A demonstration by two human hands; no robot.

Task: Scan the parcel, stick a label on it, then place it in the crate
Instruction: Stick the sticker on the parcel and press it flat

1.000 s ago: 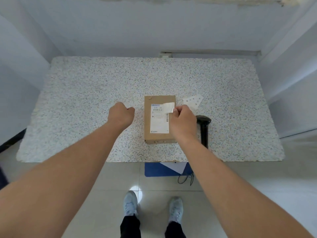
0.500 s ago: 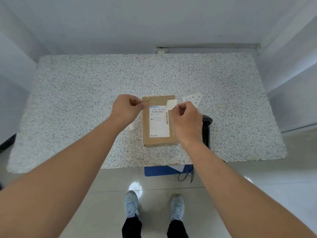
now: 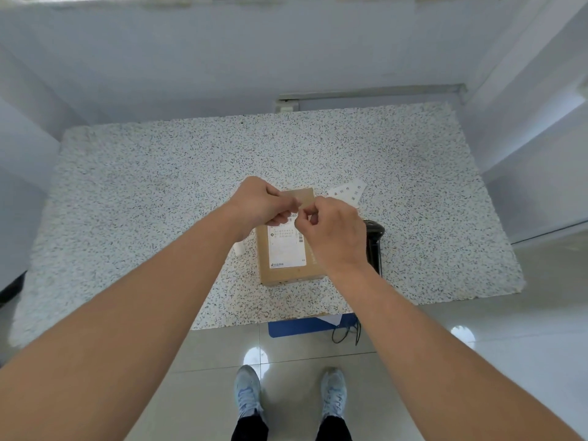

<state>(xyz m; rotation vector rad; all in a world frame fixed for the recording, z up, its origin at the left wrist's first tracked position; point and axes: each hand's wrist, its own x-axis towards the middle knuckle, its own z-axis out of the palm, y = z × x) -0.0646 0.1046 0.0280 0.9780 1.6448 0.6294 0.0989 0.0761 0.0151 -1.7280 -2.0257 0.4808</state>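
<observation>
A brown cardboard parcel (image 3: 286,268) lies on the speckled table (image 3: 159,186), its printed white shipping label facing up. Both my hands meet just above the parcel's far end. My left hand (image 3: 262,202) and my right hand (image 3: 334,230) have their fingertips pinched together on a small white label, which the fingers mostly hide. A white paper strip (image 3: 238,249) shows below my left wrist, beside the parcel. The black scanner (image 3: 374,246) lies on the table to the right of the parcel, partly behind my right hand.
A sheet of white labels (image 3: 348,192) lies beyond the parcel on the right. Under the table's near edge a blue crate (image 3: 299,327) peeks out, with a black cable (image 3: 346,334) next to it. Walls close in on three sides; my shoes stand on the tiled floor.
My left hand has moved right from beside the parcel to meet my right hand over its far end. Both now pinch the label that only the right hand held.
</observation>
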